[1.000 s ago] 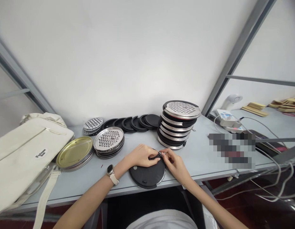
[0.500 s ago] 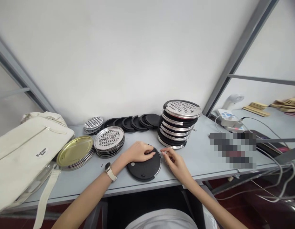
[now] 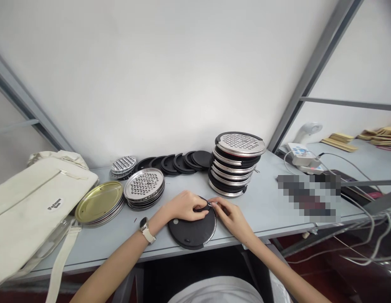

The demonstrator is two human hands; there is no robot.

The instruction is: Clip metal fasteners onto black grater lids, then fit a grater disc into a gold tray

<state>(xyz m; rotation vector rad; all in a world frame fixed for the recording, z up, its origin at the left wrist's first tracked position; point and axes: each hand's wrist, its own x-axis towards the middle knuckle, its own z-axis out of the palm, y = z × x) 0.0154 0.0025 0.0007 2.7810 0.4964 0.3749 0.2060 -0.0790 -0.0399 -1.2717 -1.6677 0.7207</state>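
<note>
Left hand (image 3: pixel 185 205) rests on the far edge of a round black disc with a thin steel rim (image 3: pixel 192 230), lying flat at the near edge of the grey worktop (image 3: pixel 271 210). Right hand (image 3: pixel 231 216) pinches a small metal ring (image 3: pixel 209 203) at the disc's far rim, fingertips touching the left hand's. Just behind: tall stack of steel-and-black round graters (image 3: pixel 237 164). Toward the left: pile of perforated steel discs (image 3: pixel 144 187), pile of gold-coloured round lids (image 3: pixel 99 203), cream canvas bag (image 3: pixel 31 206) at the left edge. Row of black plastic rings (image 3: pixel 174 162) along the far edge.

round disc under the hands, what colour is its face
Black, with a thin silver metal rim; the disc shows in the head view, under both hands.
</note>
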